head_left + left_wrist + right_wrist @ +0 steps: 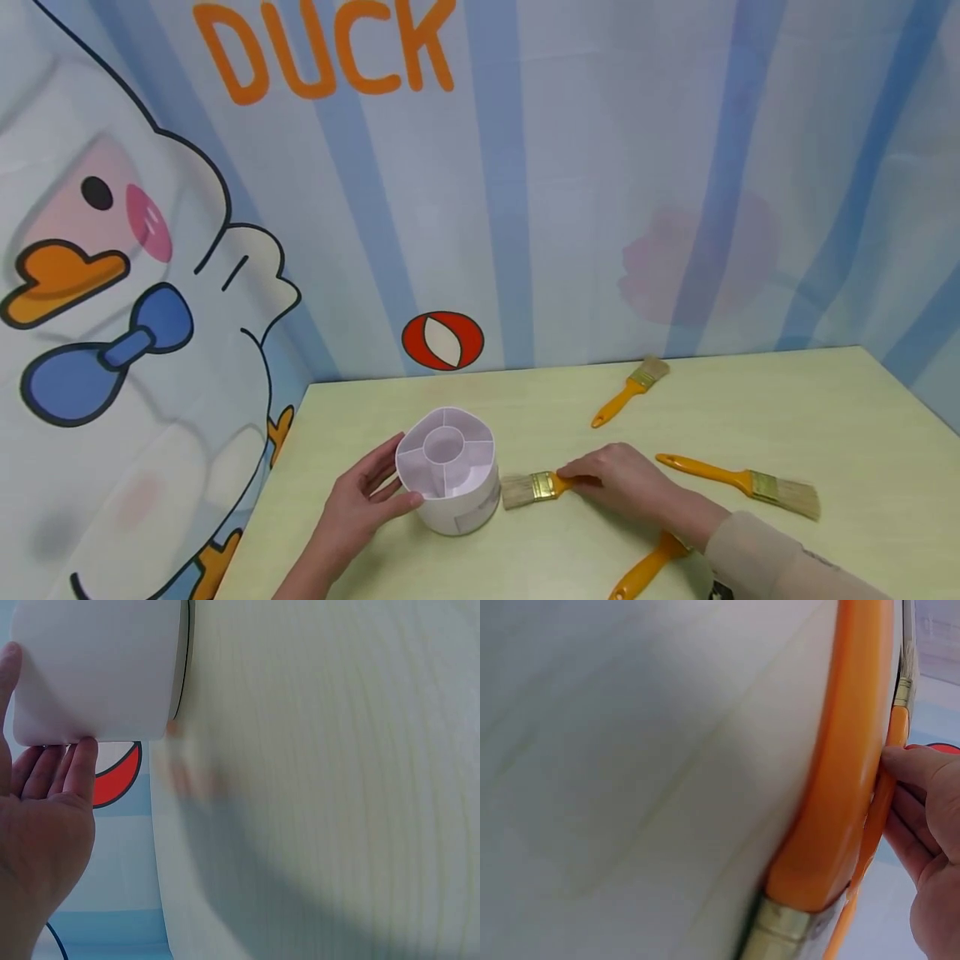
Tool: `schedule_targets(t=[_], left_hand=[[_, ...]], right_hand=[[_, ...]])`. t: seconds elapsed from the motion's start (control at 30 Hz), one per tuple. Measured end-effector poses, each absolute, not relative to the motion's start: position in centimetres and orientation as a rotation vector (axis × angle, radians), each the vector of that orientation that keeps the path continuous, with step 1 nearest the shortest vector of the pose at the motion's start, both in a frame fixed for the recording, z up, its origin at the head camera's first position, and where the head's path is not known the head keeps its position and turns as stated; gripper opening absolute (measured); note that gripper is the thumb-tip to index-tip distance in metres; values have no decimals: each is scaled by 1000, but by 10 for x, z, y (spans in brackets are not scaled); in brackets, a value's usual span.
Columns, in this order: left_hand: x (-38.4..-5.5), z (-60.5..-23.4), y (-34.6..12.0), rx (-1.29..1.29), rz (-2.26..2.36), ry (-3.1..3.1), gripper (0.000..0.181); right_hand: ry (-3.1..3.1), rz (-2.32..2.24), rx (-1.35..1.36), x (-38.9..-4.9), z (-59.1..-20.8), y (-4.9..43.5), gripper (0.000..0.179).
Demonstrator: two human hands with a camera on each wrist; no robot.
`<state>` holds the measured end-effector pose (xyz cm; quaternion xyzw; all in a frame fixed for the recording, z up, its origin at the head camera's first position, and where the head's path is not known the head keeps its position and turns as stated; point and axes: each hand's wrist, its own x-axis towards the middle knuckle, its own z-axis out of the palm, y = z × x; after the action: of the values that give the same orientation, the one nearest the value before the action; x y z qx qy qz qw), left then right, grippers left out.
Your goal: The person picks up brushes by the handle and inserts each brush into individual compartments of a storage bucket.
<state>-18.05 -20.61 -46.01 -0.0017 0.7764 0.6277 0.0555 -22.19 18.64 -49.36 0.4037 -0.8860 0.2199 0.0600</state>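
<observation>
A round white desk organizer (442,518) with several compartments around a central cup stands on the table. My left hand (360,508) holds it from the left, thumb at the front and fingers behind; in the left wrist view the fingertips touch the organizer's (97,667) smooth wall. Just right of the organizer lies a paintbrush (528,490) with an orange handle, its bristles pointing at the organizer's base. My right hand (626,483) pinches this brush's handle between thumb and fingers, and the right wrist view shows the grip on the orange handle (879,810).
Three more orange-handled brushes lie on the pale table (825,417): one at the back (628,393), one to the right (738,479), and one at the front (648,571), partly under my right forearm. A printed cloth backdrop (570,167) rises behind the table.
</observation>
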Motion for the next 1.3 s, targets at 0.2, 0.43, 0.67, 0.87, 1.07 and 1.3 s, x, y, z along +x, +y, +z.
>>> schedule_targets(t=[0.2, 0.43, 0.67, 0.87, 1.07, 1.3], left_hand=[[-180, -460, -205, -5, 1900, 2359, 83], [-179, -460, -207, 5, 1909, 2355, 82], [-179, -460, -206, 41, 1930, 2348, 81], [-180, -459, -206, 42, 1935, 2340, 81], [-179, -460, -207, 30, 1934, 2342, 82], [-179, -461, -208, 41, 1946, 2334, 82]], right_hand=[[-2692, 653, 1165, -220, -486, 194, 25], [-2687, 919, 1011, -225, -471, 204, 25], [-2646, 1542, 773, -233, -455, 199, 29], [-2580, 1780, 629, -239, -439, 182, 34], [-2495, 1994, 550, -244, -420, 157, 39], [-2294, 2298, 499, -255, -406, 122, 43]])
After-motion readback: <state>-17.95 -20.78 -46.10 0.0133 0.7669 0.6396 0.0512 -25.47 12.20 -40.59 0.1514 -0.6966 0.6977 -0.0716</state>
